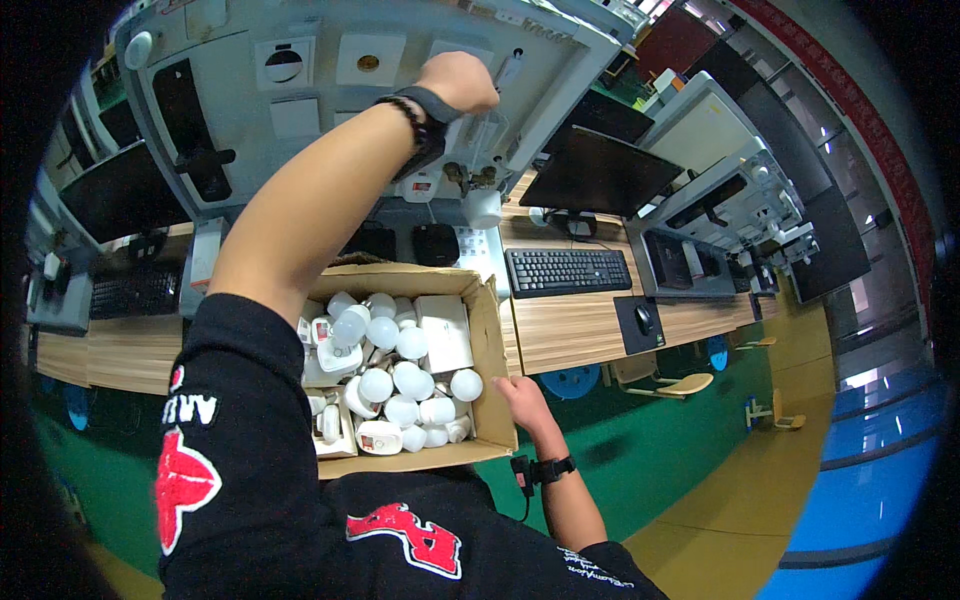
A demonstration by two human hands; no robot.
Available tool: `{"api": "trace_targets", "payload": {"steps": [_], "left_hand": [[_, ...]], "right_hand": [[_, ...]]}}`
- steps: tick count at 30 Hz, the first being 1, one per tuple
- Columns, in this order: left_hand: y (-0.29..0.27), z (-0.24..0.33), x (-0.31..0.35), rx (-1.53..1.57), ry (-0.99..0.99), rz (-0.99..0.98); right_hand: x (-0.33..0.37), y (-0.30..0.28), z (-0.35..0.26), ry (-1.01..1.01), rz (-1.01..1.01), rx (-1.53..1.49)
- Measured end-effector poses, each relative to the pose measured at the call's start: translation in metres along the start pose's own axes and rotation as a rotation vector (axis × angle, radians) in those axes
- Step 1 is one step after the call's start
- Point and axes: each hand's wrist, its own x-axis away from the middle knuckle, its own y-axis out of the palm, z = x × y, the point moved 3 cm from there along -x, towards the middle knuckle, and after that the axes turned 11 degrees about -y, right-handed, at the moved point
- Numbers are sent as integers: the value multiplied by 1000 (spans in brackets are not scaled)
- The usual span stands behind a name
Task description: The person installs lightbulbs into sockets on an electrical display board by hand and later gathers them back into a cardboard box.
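My left hand [458, 82] is raised at the upright pale panel [230, 110], beside a square white plate. Its fingers curl away from view, and whatever they hold is hidden. My right hand [525, 404] grips the right wall of an open cardboard box [488, 340], which sits against my body. Inside the box lie several white light bulbs [408, 377], heaped together. Among them are a white rounded device [380, 437] and a flat white box [444, 333].
A white plate with a round dark centre [283, 64] and one with a yellowish centre [370, 61] are on the panel. Below hangs a white cup-shaped part [482, 208]. Rightward, a wooden desk [560, 330] carries a monitor [600, 172], a keyboard [568, 272] and a mouse [644, 318].
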Motion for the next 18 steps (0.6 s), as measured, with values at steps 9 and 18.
{"api": "trace_targets", "payload": {"steps": [9, 18], "left_hand": [[34, -16, 22, 1477, -489, -368], [80, -8, 45, 2657, -357, -537]], "right_hand": [[4, 1, 9, 5, -6, -49], [-3, 3, 8, -13, -47, -58]]}}
